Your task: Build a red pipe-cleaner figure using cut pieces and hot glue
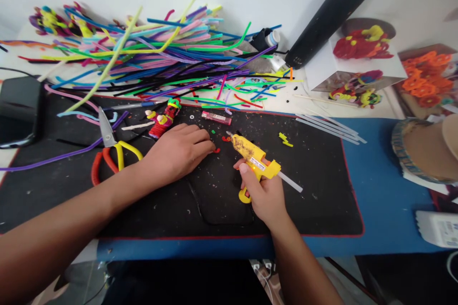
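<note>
My right hand [264, 193] is wrapped round the handle of a yellow hot glue gun [246, 148], which has a clear glue stick [291, 182] sticking out of its back. The gun's nozzle points up and left, close to a small curled red piece [226, 138] on the mat. My left hand [184, 150] rests low over the mat with its fingers closed and bent down. At its fingertips shows a small red pipe cleaner piece [216, 150]; the grip itself is partly hidden. Just behind that hand lies a red and green pipe cleaner figure [165, 119].
Scissors [109, 136] with red and yellow handles lie left of my left arm. Pipe cleaners [171, 52] heap along the wall. Spare glue sticks [327, 127], a pink-labelled stick [216, 117], a yellow piece [285, 140], a phone [20, 110] and a tape roll [425, 147] lie around.
</note>
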A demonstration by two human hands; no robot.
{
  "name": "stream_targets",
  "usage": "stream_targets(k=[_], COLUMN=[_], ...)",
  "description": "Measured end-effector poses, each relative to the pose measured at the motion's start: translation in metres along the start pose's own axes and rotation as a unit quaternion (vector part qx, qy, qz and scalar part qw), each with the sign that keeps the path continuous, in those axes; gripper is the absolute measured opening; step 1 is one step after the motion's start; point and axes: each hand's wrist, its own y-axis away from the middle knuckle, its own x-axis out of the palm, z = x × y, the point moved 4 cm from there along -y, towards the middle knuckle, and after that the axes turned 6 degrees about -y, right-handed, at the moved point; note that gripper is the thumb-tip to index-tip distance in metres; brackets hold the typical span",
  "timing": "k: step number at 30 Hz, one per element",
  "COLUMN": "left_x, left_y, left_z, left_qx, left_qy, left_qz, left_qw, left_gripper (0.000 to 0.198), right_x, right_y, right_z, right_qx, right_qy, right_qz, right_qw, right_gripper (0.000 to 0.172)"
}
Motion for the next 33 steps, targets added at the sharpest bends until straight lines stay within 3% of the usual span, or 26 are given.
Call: stream_targets(k=[10, 18, 33], left_x=[-0.001, -0.001, -0.006], left_y=[0.0, -0.002, 0.011], left_z=[0.009, 0.016, 0.007], left_qx=[-0.042, -0.119, -0.049], left_qy=[0.121, 0.179, 0.142], left_qz=[-0.019, -0.008, -0.009], left_qw=[0.992, 0.977, 0.989], left_gripper=[0.025, 0.022, 0.032], right_x=[-0.001, 0.001, 0.001], right_y=[0.0, 0.0, 0.0], right_z=[-0.003, -0.001, -0.001], right_qx=[-0.003, -0.001, 0.006], right_qy=[0.004, 0.002, 0.004], right_qz=[0.004, 0.001, 0.006], right_qw=[1.0, 1.0, 1.0], right_gripper=[0.031, 0.029, 0.032])
